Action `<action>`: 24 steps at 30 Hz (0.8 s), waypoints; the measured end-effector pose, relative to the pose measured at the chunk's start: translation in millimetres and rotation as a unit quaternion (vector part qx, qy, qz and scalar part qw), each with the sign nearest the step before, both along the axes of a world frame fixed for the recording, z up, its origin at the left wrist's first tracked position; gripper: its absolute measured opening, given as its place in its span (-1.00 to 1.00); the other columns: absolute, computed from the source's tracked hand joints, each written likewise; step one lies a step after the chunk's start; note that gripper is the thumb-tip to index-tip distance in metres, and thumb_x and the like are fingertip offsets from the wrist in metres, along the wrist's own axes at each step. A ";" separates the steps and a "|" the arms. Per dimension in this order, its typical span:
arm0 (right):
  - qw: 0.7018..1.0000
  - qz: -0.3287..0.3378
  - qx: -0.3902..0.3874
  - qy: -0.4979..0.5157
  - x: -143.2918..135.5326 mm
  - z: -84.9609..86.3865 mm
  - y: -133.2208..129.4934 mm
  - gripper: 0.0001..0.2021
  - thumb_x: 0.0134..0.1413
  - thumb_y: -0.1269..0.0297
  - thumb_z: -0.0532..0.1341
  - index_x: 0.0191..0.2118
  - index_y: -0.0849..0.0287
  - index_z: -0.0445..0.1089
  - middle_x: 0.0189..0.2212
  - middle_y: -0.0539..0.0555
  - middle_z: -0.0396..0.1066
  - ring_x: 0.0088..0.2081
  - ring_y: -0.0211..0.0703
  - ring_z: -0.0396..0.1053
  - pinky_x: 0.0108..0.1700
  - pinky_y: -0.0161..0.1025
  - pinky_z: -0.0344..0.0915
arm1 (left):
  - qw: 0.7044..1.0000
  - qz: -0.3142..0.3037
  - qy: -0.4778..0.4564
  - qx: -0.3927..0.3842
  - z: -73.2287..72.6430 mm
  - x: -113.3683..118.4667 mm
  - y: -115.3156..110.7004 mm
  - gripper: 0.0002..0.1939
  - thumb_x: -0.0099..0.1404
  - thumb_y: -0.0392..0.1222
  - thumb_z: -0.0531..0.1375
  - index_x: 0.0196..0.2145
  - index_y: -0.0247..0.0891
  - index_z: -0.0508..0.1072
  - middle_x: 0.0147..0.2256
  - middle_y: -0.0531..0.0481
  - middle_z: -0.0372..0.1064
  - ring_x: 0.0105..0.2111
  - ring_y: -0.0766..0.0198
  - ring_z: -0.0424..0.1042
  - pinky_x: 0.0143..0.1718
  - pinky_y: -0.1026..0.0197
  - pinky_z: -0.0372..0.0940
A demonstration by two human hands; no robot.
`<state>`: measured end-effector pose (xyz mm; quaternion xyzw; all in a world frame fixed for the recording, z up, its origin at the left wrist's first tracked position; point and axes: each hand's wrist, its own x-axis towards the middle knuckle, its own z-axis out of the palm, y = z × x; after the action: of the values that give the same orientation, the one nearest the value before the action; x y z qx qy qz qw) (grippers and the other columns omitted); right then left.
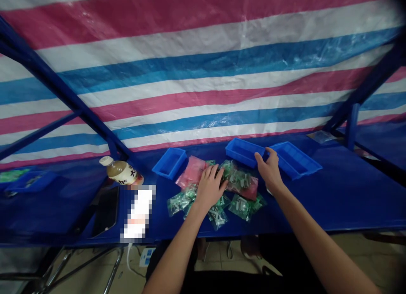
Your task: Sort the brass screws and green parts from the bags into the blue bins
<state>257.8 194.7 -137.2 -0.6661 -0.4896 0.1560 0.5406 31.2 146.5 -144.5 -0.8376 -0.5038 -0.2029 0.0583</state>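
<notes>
Forearms (182, 247) over table (317, 201), splayed left hand (209, 186) could skid slick packets (242, 206) off it, right hand (271, 171) fingers apart, tray (237, 157) contact unclear

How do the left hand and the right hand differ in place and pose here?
Place: the left hand is over the heap of green packets and pink bags, while the right hand is right of it, by two blue trays.
Pose: the left hand faces down, fingers spread; the right hand is turned more sideways, thumb apart from its fingers.
Shared: both are bare, and neither plainly grips anything.
</notes>
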 end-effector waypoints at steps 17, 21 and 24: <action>0.853 0.280 0.036 -0.438 -31.5 11.1 -28.6 -0.73 0.30 0.23 0.07 0.04 0.08 0.37 0.10 0.19 0.31 0.10 0.08 0.21 0.02 -0.01 0.22 | 0.997 0.029 0.077 0.005 4.4 15.8 27.3 -0.74 0.42 -0.13 -0.02 -0.21 -0.29 0.40 -0.23 -0.17 0.36 -0.15 0.00 0.29 -0.10 -0.05 0.17; 0.879 0.104 0.033 -0.463 -26.3 22.3 -28.2 -0.70 0.29 0.32 0.04 0.06 0.13 0.37 0.19 0.27 0.19 0.15 0.24 0.10 0.04 0.11 0.14 | 0.998 0.032 0.062 0.007 3.6 15.6 25.8 -0.73 0.43 -0.12 -0.02 -0.23 -0.28 0.41 -0.24 -0.17 0.36 -0.17 0.01 0.30 -0.11 -0.04 0.17; 0.878 0.067 -0.022 -0.473 -21.5 17.9 -20.0 -0.65 0.24 0.44 0.02 0.06 0.13 0.37 0.15 0.29 0.25 0.14 0.28 0.10 -0.04 0.11 0.16 | 0.998 0.034 0.058 0.005 3.7 14.7 24.5 -0.74 0.42 -0.10 -0.02 -0.23 -0.27 0.40 -0.24 -0.16 0.36 -0.16 0.02 0.30 -0.12 -0.02 0.17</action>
<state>236.3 174.7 -119.3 -0.6376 -0.7271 -0.1307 0.2184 45.9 171.0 -140.8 -0.8300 -0.5267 -0.1548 0.0985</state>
